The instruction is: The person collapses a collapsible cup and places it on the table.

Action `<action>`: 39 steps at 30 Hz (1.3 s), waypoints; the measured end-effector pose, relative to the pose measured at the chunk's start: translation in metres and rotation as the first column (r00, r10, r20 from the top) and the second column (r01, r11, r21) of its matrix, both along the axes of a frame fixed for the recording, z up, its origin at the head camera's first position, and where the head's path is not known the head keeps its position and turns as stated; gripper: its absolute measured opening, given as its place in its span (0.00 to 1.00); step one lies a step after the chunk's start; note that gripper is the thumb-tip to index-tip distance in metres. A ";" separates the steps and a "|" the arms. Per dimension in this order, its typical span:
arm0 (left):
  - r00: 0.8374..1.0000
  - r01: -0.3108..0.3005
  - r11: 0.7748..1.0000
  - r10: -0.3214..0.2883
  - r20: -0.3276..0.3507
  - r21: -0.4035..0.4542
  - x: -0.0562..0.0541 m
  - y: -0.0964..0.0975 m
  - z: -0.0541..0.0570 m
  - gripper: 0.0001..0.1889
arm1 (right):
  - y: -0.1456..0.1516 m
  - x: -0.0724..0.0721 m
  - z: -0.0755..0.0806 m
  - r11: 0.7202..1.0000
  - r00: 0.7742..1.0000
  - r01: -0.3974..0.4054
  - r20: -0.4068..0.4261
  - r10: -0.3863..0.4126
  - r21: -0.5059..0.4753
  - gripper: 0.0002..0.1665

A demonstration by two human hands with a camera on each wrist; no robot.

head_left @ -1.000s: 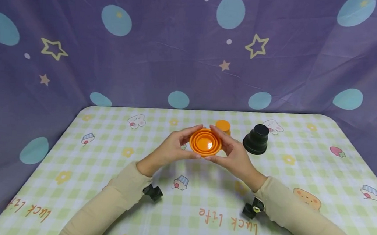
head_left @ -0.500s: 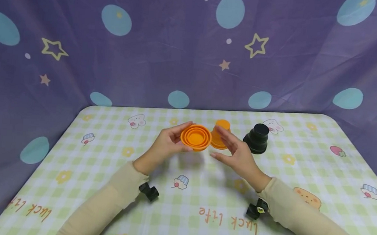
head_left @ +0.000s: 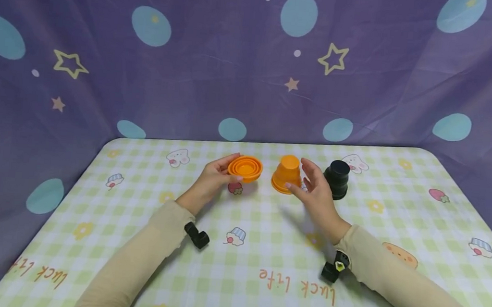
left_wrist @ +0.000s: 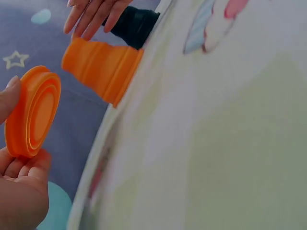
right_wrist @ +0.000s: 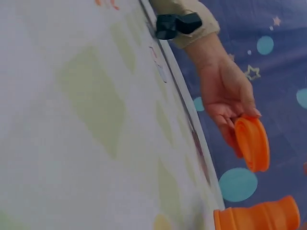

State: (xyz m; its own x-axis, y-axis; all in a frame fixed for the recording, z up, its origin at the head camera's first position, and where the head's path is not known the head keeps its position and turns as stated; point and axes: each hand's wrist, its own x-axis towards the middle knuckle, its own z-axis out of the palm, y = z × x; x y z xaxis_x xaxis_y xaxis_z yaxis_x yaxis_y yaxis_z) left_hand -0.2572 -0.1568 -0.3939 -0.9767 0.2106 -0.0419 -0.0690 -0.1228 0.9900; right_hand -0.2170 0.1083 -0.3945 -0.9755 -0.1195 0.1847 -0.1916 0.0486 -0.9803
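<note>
In the head view my left hand (head_left: 209, 182) pinches a flattened orange collapsible cup (head_left: 245, 168) by its side, held above the table with its ringed inside facing up. The left wrist view shows the thumb on one face of this flattened cup (left_wrist: 36, 112) and the fingers under its edge. A second orange collapsible cup (head_left: 287, 172), stretched tall, stands upside down on the table. My right hand (head_left: 321, 198) is beside it, thumb and fingers spread around its right side, holding nothing. In the right wrist view the tall cup (right_wrist: 259, 215) shows at the bottom corner.
A black collapsible cup (head_left: 338, 179), also upside down, stands just behind the right hand's fingers. The table is covered by a green checked cloth (head_left: 135, 241) with printed pictures. A purple curtain (head_left: 201, 63) hangs along its far edge.
Both hands were on the flattened cup. The right hand has let go and moved right to the tall orange cup; the left hand has carried the flattened cup left and farther from me.
</note>
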 end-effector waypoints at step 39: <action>0.988 0.154 0.972 -0.151 0.030 -0.179 -0.025 -0.015 -0.023 0.41 | -0.013 -0.032 -0.021 0.992 0.973 0.064 0.215 -0.087 0.112 0.36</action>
State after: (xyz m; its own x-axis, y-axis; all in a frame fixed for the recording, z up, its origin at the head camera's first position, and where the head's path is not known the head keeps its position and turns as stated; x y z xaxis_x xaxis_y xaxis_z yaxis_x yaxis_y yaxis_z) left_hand -0.2820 -0.1714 -0.4166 -0.9323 0.3449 -0.1085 -0.0896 0.0706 0.9935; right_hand -0.2492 0.0948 -0.4156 -0.9978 -0.0510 -0.0435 0.0350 0.1582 -0.9868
